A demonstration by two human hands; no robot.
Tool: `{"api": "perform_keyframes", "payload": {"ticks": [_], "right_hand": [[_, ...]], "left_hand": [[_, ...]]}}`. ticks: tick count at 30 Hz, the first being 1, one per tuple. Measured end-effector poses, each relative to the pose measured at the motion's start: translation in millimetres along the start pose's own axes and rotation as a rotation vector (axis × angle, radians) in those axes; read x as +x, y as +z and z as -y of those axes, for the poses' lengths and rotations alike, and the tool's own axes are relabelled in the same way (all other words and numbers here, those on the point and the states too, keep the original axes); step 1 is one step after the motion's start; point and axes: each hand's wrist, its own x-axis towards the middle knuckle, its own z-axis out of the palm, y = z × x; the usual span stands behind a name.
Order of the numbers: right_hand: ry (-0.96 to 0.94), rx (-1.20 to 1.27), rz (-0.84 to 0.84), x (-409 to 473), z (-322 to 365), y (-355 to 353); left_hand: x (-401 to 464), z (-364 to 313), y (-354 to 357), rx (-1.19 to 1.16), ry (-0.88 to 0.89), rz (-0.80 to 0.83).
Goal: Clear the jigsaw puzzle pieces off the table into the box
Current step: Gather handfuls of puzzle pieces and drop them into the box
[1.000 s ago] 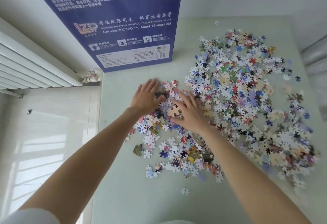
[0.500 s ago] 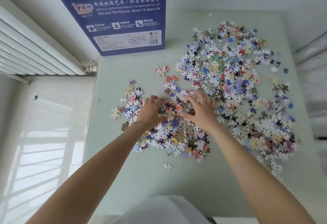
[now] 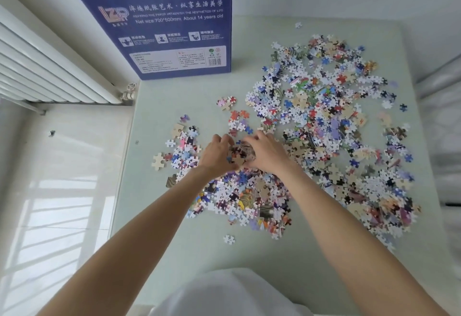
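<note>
Centrally, hands: both meet at the table's middle, cupped round one clump of pieces.
Left hand [image 3: 216, 154]: fingers curled inward, gripping the clump [image 3: 240, 154] from its 9 o'clock side.
Right hand [image 3: 267, 153]: fingers curled likewise, gripping the same clump from 3 o'clock.
Puzzle pieces [image 3: 331, 126]: loose, spread widest from 12 to 4 o'clock of the hands; a smaller patch lies at 9 o'clock, another at 6 o'clock under the wrists.
Stray piece [image 3: 229, 239]: alone at 6 o'clock, apart from the heap.
Box [image 3: 159, 21]: blue, printed, upright at 11 o'clock on the pale green table [image 3: 311, 265].
Radiator [image 3: 45, 66]: white, at 9 o'clock beyond the table edge.
</note>
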Motion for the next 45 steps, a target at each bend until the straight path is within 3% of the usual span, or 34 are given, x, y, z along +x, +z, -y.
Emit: {"api": "perform_keyframes", "payload": {"ticks": [7, 11, 21, 28, 38, 45], "right_hand": [[0.012, 0.046, -0.012, -5, -8, 4], [-0.002, 0.043, 0.064, -11, -10, -1], [0.105, 0.15, 0.123, -15, -3, -8], [0.116, 0.367, -0.037, -21, -5, -18], [0.128, 0.399, -0.135, -25, -2, -23], [0.125, 0.417, -0.216, -37, 2, -47]], "left_hand": [[2, -1, 3, -0.092, 0.016, 0.033], [2, -2, 2, -0.079, 0.042, 0.068], [-2, 8, -2, -0.209, 0.123, -0.044], [-13, 21, -12, -0.271, 0.13, -0.128], [-15, 28, -18, -0.22, 0.065, -0.183], [-29, 21, -47, -0.242, 0.159, -0.304]]}}
